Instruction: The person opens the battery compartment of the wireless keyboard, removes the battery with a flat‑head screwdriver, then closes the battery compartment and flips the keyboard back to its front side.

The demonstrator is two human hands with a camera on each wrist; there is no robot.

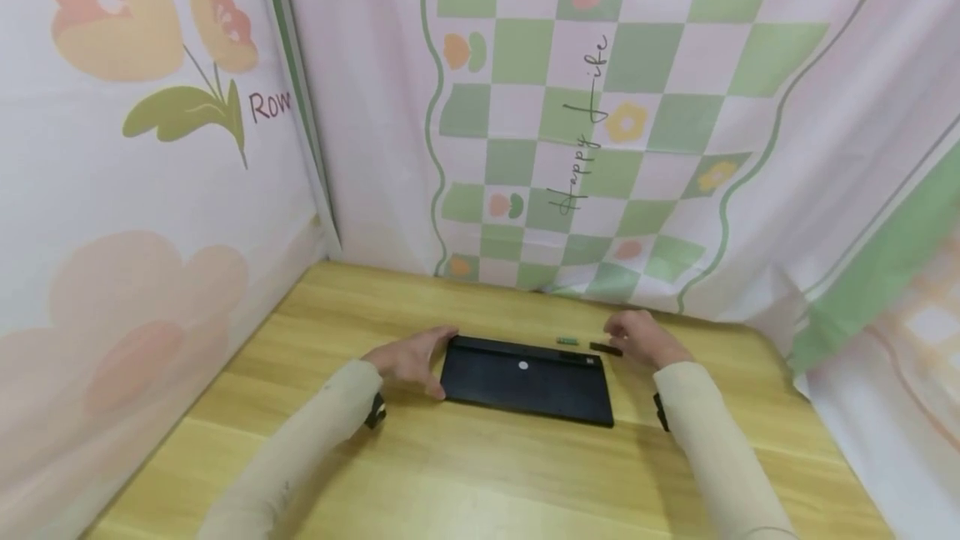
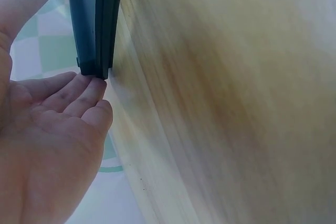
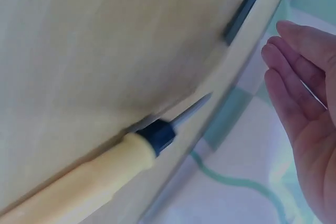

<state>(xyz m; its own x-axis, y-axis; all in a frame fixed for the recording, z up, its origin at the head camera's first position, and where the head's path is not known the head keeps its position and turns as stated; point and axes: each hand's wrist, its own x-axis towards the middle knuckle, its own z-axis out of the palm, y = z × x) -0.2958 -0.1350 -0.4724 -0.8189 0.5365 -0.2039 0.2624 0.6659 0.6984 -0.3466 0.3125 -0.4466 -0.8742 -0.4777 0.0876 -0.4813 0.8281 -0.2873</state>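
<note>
A flat black keyboard (image 1: 517,390) lies on the table with its underside up, showing a white round mark and a small label near the far edge. My left hand (image 1: 408,361) grips its left end, thumb at the near corner and fingertips at the far one. In the left wrist view, the fingertips touch the end of the keyboard (image 2: 97,35). My right hand (image 1: 645,338) hovers beside a narrow black strip (image 1: 606,349), its fingers loosely bent with nothing between them in the right wrist view. A green battery (image 1: 567,341) lies left of the strip.
A screwdriver (image 3: 105,177) with a yellow handle and black collar lies near my right wrist, hidden in the head view. A patterned curtain (image 1: 570,123) hangs along the far table edge. Another printed cloth (image 1: 150,190) borders the left side.
</note>
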